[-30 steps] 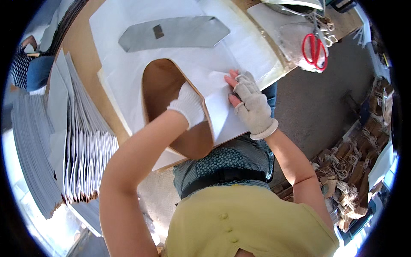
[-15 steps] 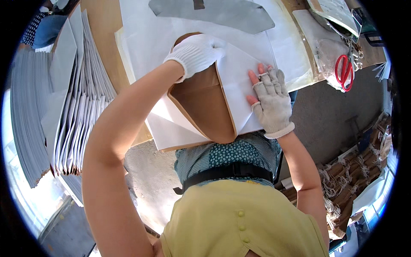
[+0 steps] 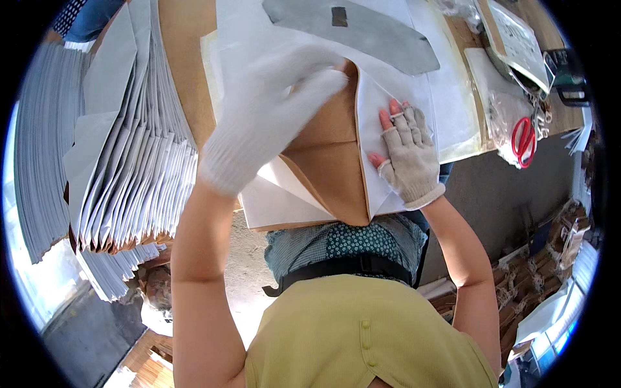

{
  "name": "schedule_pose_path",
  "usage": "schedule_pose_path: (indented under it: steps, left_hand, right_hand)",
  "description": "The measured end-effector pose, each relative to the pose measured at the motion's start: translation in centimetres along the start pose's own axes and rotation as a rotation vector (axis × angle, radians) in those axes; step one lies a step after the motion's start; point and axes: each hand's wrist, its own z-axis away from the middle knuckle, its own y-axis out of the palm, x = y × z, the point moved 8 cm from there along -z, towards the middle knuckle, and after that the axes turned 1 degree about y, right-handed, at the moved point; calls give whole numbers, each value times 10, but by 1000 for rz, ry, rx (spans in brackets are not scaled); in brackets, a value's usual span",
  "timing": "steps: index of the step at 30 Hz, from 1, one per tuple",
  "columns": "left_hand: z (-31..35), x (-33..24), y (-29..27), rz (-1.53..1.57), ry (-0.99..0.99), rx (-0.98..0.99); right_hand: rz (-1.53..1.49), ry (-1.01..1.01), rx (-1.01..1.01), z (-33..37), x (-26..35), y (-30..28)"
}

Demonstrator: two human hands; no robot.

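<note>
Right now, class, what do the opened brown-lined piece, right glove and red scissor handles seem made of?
Opened piece: probably paper, matte, with crisp creases. Right glove: apparently knitted fabric, dull, with a thick cuff. Red scissor handles: likely plastic, smooth, evenly coloured, though small here.

No readable text, labels, numbers or signs anywhere.

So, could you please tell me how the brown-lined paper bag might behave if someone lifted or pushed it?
The paper bag would probably be light, as its walls look thin. It may bend easily, since a crease crosses its brown inside. It may hardly slide with the right hand resting on its white side.
</note>
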Motion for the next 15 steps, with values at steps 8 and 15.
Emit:
schedule_pose_path:
  steps: [8, 15]
  left_hand:
    - [98, 99, 19, 370, -233, -144]
    - [110, 189, 15, 981, -524, -69]
  right_hand:
    - [-80, -220, -30, -87, 26, 23]
    - [-309, -546, -76, -79, 131, 26]
